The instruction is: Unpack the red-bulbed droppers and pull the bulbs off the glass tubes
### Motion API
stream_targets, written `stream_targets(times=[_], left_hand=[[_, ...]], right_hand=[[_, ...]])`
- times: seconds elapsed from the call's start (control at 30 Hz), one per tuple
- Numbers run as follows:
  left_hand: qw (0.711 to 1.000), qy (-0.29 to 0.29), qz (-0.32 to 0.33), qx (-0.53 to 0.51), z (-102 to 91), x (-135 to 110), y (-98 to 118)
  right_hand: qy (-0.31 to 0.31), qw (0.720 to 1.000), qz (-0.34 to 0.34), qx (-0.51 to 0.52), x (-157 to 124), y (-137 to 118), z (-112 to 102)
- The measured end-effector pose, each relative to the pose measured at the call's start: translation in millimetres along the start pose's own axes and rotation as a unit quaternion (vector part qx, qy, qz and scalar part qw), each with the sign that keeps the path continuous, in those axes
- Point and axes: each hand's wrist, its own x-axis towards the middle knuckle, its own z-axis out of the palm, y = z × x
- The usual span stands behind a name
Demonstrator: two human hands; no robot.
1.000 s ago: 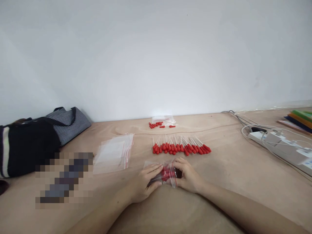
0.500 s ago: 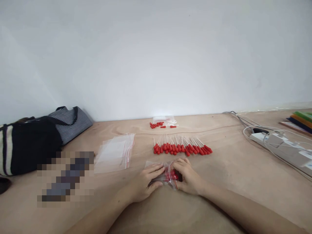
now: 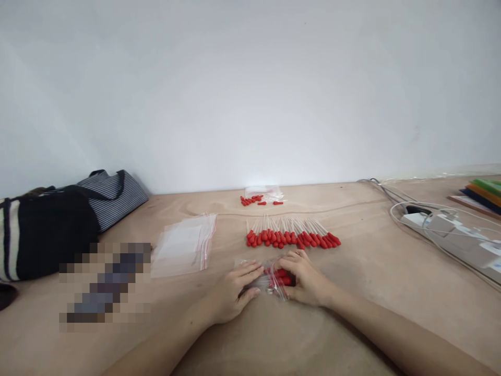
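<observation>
A clear zip-lock bag (image 3: 250, 280) lies flat on the table in front of me, its mouth with the red line turned to the right. My left hand (image 3: 238, 288) holds the bag's left part between fingers and thumb. At the mouth, my right hand (image 3: 299, 277) is closed around several droppers (image 3: 282, 280) with red bulbs. Their thin stems are inside the bag, while the bulbs are partly past the opening; the fingers hide some of them. Just beyond my hands lies a fanned row of more red-bulbed droppers (image 3: 281, 238), bulbs toward me.
A stack of flat zip-lock bags (image 3: 182, 248) lies to the left. Near the wall are another bag (image 3: 262, 191) and loose red-bulbed droppers (image 3: 250, 200). Dark and striped fabric bags (image 3: 55, 230) sit far left; a power strip (image 3: 456, 230) with cables and coloured folders (image 3: 485, 193) are right.
My right hand and the red bulbs have shifted slightly at the bag's mouth, and more of the bulbs show outside the opening. The left hand has barely moved.
</observation>
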Motion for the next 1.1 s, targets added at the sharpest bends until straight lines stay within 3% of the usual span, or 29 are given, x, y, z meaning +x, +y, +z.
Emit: stream_targets(times=[0.13, 0.23, 0.37, 0.5, 0.57, 0.7, 0.8, 0.9, 0.93, 1.0, 1.03, 1.1], left_hand=[[1.000, 0.009, -0.008, 0.004, -1.0, 0, 2], [1.000, 0.011, -0.017, 0.013, -1.8, 0, 4], [0.999, -0.006, -0.032, 0.021, -3.3, 0, 4], [0.999, -0.014, -0.047, 0.016, -9.8, -2, 2], [0.998, -0.019, -0.054, 0.012, -15.2, -4, 2], [0.998, -0.019, -0.063, 0.007, -22.7, -9, -2], [0.997, 0.067, -0.046, -0.004, -20.5, -10, -2], [0.980, 0.184, -0.051, -0.052, -13.4, -2, 8], [0.976, 0.188, -0.067, -0.091, -10.7, 3, 14], [0.961, 0.135, -0.112, -0.215, -5.2, 16, 26], [0.937, 0.118, -0.141, -0.296, -2.5, 23, 33], [0.864, 0.118, -0.195, -0.450, 2.9, 38, 44]], right_hand=[[0.061, 0.997, 0.000, 0.055, -1, 4, 1], [0.073, 0.981, 0.015, 0.179, -2, 15, 0], [0.048, 0.925, 0.075, 0.370, -6, 27, -4], [0.039, 0.879, 0.163, 0.447, -12, 37, -17], [0.044, 0.874, 0.183, 0.447, -16, 42, -30], [0.086, 0.891, 0.204, 0.397, -24, 56, -62], [0.149, 0.890, 0.206, 0.377, -26, 60, -71], [0.269, 0.873, 0.188, 0.361, -21, 51, -54], [0.319, 0.867, 0.179, 0.339, -18, 44, -45], [0.350, 0.882, 0.136, 0.285, -12, 28, -24], [0.345, 0.898, 0.096, 0.255, -9, 20, -14], [0.321, 0.926, 0.026, 0.196, -6, 5, 0]])
